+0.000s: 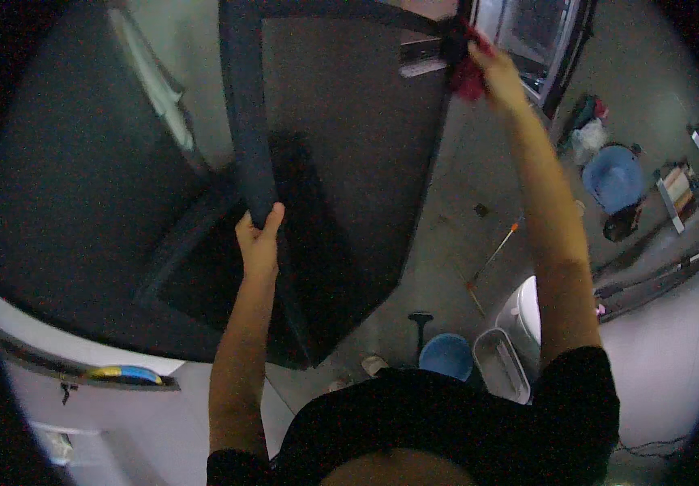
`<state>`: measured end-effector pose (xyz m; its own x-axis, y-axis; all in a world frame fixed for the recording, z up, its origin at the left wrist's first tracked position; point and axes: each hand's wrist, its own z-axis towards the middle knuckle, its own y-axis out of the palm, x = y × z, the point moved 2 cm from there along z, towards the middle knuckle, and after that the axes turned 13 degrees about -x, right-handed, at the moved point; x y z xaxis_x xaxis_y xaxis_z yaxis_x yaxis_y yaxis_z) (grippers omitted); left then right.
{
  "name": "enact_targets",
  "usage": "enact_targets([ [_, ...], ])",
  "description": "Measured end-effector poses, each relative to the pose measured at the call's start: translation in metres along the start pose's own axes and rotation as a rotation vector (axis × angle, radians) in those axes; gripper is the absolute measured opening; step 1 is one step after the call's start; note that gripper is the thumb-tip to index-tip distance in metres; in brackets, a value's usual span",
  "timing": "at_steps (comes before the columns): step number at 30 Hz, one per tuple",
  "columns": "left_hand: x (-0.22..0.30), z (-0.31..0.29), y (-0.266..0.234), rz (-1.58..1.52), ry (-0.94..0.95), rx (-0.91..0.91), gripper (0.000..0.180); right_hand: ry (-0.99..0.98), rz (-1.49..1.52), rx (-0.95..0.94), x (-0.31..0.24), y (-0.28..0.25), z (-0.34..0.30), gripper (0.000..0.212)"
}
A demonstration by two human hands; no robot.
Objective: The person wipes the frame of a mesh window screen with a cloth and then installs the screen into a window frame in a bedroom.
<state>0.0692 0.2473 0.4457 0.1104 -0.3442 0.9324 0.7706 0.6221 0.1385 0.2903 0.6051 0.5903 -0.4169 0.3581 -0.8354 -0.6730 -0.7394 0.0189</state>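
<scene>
A large dark-framed panel [349, 105], a window or door sash by its look, stands tilted in front of me. My left hand [260, 243] is closed round the dark upright bar [244, 113] of its frame, with the thumb on top. At the panel's far right corner, my right hand [497, 77] is closed on a dark red cloth [468, 84], which lies against the frame's edge. The fingers of that hand are partly hidden by the cloth and blur.
On the floor to the right are a blue basin [613, 180], a plastic bag [588, 141] and a thin stick with orange parts [495, 254]. Near my feet stand a blue bucket [446, 356], a pale rectangular bin [501, 366] and a black T-shaped tool [421, 324]. A dark wall spans the left.
</scene>
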Motion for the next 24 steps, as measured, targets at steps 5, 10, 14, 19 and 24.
enact_targets([
  [5, -0.015, 0.023, 0.067, 0.081, 0.051, -0.035, 0.015, 0.307, 0.102, 0.278, 0.074, 0.039, -0.169, 0.024],
  [10, -0.038, 0.04, 0.147, 0.19, 0.133, -0.044, 0.034, 0.352, -0.099, 0.469, 0.156, 0.109, -0.277, 0.022],
  [14, -0.04, 0.036, 0.212, 0.256, 0.076, -0.053, 0.041, 0.287, -0.29, 0.513, 0.169, 0.146, -0.302, 0.034],
  [19, -0.041, 0.039, 0.271, 0.27, 0.103, 0.098, 0.04, 0.37, -0.664, 0.651, 0.177, 0.155, -0.279, 0.059],
  [24, -0.018, 0.022, 0.329, 0.238, 0.222, 0.003, 0.038, 0.221, -0.537, 1.074, 0.136, 0.087, -0.272, 0.032],
])
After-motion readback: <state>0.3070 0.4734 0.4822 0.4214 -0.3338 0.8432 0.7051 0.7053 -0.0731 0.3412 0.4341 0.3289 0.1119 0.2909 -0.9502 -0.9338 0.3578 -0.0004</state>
